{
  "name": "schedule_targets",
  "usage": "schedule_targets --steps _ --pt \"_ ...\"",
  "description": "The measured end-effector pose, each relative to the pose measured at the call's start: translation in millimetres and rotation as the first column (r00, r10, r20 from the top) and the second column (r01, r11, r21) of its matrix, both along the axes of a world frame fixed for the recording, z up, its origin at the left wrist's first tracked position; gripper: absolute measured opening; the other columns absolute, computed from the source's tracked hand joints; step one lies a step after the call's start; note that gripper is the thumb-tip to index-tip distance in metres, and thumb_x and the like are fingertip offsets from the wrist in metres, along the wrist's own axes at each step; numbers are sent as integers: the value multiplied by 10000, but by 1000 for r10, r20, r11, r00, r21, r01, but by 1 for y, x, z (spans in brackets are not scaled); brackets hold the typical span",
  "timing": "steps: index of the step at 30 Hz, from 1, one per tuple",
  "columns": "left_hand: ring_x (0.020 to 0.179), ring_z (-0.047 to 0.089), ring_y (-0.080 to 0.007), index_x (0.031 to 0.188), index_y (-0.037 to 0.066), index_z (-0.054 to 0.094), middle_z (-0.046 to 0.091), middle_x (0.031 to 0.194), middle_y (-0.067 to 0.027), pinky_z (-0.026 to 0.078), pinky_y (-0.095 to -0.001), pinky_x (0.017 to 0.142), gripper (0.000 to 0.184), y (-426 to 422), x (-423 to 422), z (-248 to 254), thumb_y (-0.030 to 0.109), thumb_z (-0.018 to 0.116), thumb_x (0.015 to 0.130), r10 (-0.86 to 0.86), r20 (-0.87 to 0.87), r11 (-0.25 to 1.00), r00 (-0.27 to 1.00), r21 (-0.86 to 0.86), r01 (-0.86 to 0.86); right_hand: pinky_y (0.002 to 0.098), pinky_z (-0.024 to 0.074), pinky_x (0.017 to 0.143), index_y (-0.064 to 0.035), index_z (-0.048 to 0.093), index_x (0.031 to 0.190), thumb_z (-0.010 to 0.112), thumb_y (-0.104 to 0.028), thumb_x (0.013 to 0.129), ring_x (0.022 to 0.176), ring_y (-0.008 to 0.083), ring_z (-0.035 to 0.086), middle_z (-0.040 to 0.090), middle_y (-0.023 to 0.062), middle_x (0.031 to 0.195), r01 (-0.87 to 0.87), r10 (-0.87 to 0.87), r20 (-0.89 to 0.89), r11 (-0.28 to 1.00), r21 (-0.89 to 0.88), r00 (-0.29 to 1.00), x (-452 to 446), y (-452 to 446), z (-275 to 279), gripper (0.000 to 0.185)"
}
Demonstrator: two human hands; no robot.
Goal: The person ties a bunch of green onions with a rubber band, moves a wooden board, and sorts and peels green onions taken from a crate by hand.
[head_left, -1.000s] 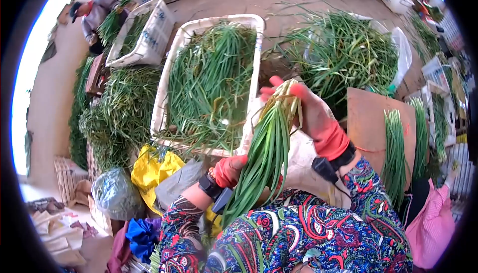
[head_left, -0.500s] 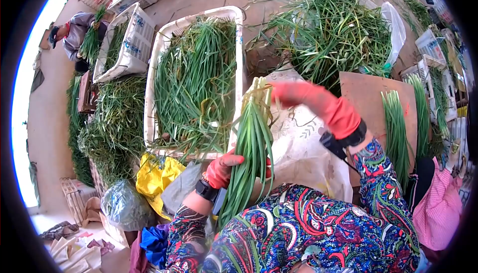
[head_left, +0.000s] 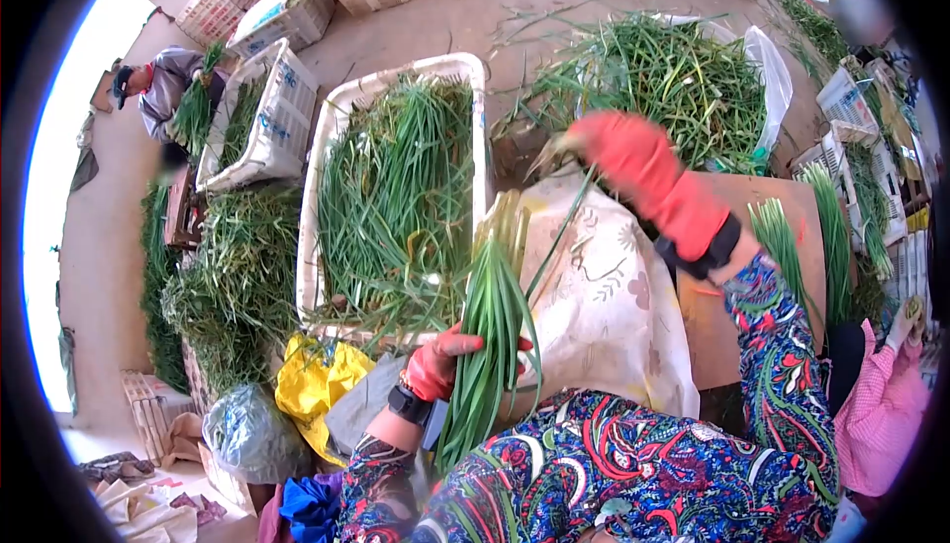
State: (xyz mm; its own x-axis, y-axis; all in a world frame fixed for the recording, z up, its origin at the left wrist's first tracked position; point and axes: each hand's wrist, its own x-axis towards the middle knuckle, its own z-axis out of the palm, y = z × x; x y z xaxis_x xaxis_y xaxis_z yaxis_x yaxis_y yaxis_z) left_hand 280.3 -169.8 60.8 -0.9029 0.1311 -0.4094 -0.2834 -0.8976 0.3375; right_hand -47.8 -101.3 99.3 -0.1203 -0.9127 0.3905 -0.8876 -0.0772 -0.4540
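A bunch of green chives (head_left: 490, 310) stands tilted before me, pale stem ends up and leaves hanging toward my lap. My left hand (head_left: 435, 367), in a red glove, is closed around its lower part. My right hand (head_left: 633, 162), also red-gloved and blurred by motion, is up and to the right of the bunch, apart from it. From its closed fingers hang withered scraps and a long chive leaf (head_left: 562, 236). Below that hand, a pale flowered cloth (head_left: 594, 276) covers the surface in front of me.
A white crate (head_left: 309, 236) full of chives stands ahead left. Loose trimmings (head_left: 673, 88) are heaped ahead right. Trimmed chives (head_left: 782, 246) lie on a brown board (head_left: 712, 345) to the right. A co-worker (head_left: 168, 98) handles chives at far left; a pink sleeve (head_left: 881, 414) shows at right.
My right hand has pulled away from the stem ends, up and to the right, taking withered scraps and a leaf with it. My left hand still holds the bunch, now slightly lower in view.
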Motion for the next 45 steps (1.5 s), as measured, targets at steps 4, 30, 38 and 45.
schedule_targets --steps 4,30,38,45 --pt "944 575 -330 1207 13 408 505 1162 -215 479 -430 815 582 -13 19 -22 219 647 718 8 9 999 1000 -51 -7 356 439 813 -60 447 1169 550 -335 798 956 326 539 546 184 1064 599 -643 -201 764 -241 739 -128 4 29 474" --pt "1152 429 -330 1337 37 274 384 1299 -198 300 -410 1006 900 -22 -14 -35 514 663 681 35 -126 999 991 43 -29 287 434 873 -57 478 1207 645 12 738 1060 186 515 570 88 1106 -735 45 932 601 -313 -361 180 30 -48 502" --pt "1005 541 -320 1197 -16 456 535 1121 -205 424 -419 896 707 -10 -15 -25 521 561 748 128 -3 987 992 -94 -128 301 352 952 -56 402 1287 448 -366 876 1118 171 478 524 86 1192 -551 -404 914 771 320 -35 68 48 -42 516" --pt "946 566 -303 1248 15 394 529 1125 -193 458 -400 845 725 -7 -23 -15 482 603 734 104 26 987 994 -124 -100 289 422 721 8 594 956 577 -330 805 781 149 560 601 62 801 -424 -296 866 778 463 402 104 20 -39 370"
